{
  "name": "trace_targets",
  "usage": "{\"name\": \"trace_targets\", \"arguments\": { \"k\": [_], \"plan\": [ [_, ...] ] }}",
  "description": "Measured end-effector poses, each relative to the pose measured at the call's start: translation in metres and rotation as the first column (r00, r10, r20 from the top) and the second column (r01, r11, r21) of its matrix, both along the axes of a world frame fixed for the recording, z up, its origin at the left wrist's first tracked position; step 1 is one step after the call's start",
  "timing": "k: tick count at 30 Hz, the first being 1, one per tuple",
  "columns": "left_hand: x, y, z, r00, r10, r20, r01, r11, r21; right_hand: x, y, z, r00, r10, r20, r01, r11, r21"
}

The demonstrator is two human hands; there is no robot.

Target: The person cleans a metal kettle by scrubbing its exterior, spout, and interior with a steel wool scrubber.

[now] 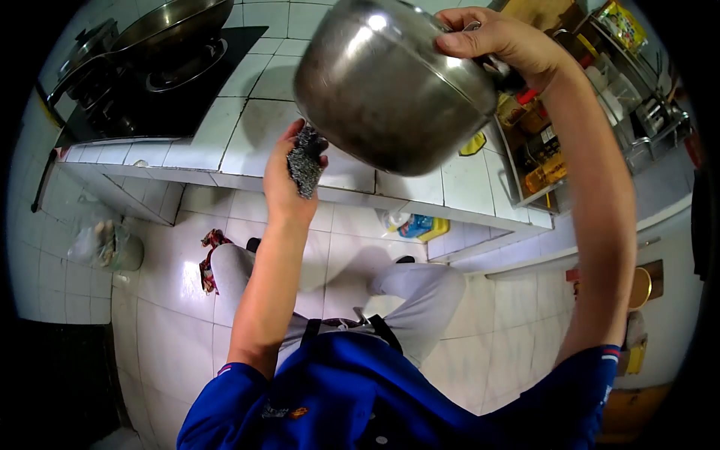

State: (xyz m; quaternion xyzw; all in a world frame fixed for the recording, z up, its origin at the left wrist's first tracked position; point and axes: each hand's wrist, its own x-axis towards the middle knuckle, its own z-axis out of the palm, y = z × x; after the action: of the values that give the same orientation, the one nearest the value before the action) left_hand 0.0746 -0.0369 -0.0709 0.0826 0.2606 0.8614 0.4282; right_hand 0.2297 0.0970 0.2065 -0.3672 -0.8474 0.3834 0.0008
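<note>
A rounded stainless steel pot [390, 90] is held up over the counter's front part, tilted, with dark stains on its lower side. My right hand [510, 45] is closed around its handle side, the thumb lying near the edge; the handle itself is mostly hidden. Below and left of the pot, my left hand [283, 176] holds a grey steel wool scrubber [304, 161] in the palm with the fingers curled about it. The fingertips come close to the pot's wall; whether the scrubber touches it I cannot tell.
On the left, a wok [169, 30] stands on the black gas stove [165, 109]. A rack with bottles [544, 172] stands at the right on the white tiled counter [259, 135]. Below are detergent bottles [424, 226], a dark red cloth [208, 262] and a bagged bin [112, 247].
</note>
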Motion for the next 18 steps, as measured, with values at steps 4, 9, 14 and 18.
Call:
{"name": "trace_targets", "arguments": {
  "k": [4, 9, 14, 18],
  "plan": [
    [-0.012, -0.012, 0.012, 0.993, 0.107, -0.044, -0.110, 0.992, -0.060, -0.006, -0.015, -0.037, 0.863, -0.158, -0.480, 0.076, 0.980, -0.185],
    [-0.011, -0.010, 0.012, 0.956, 0.272, -0.113, -0.269, 0.962, 0.037, -0.028, -0.003, -0.106, 0.819, -0.133, -0.559, 0.146, 0.989, -0.022],
    [0.030, 0.006, 0.014, 0.695, 0.463, -0.550, -0.501, 0.861, 0.091, -0.043, 0.007, -0.134, 0.899, -0.224, -0.378, 0.309, 0.933, 0.184],
    [0.049, 0.033, 0.004, 0.434, 0.494, -0.754, -0.548, 0.808, 0.214, -0.048, 0.016, -0.128, 0.956, -0.204, -0.211, 0.234, 0.963, 0.131]
  ]
}}
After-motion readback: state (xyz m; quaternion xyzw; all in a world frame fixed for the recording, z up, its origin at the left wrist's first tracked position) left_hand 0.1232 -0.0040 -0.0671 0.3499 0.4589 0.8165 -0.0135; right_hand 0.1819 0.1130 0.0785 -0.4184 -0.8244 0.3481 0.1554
